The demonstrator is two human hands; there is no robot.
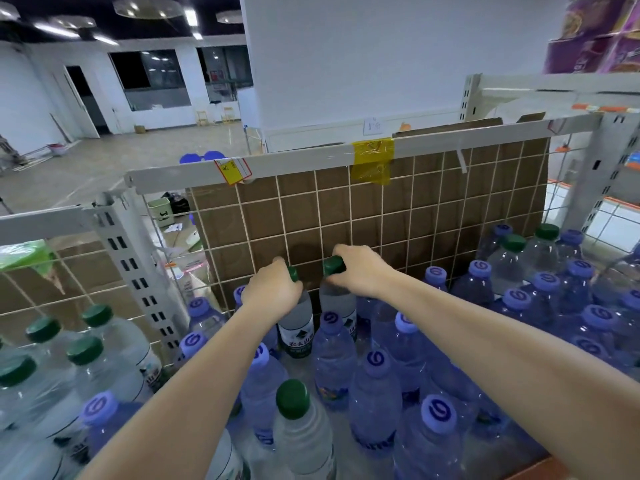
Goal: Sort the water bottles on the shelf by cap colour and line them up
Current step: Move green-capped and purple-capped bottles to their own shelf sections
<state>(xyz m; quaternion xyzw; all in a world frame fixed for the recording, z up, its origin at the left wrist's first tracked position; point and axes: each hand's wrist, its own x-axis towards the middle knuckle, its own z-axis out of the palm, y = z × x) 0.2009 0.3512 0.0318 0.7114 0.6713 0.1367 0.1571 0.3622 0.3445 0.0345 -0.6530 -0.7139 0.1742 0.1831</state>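
Observation:
My left hand (271,289) grips the neck of a clear green-capped bottle (296,336) at the back of the shelf. Beside it my right hand (356,271) grips the neck of a second green-capped bottle (336,299); its cap (334,265) shows past my fingers. Both bottles stand close to the wire grid back (346,216). Several blue-tinted bottles with purple caps (438,412) crowd the shelf around and to the right. One green-capped bottle (293,398) stands at the front, and two more green caps (514,243) sit at the back right.
A slotted white upright (138,271) and wire divider separate a left bay holding several green-capped bottles (85,349). Brown cardboard hangs behind the grid. A white rail with yellow tape (372,161) tops the shelf back. Purple packages (595,32) sit on the upper right shelf.

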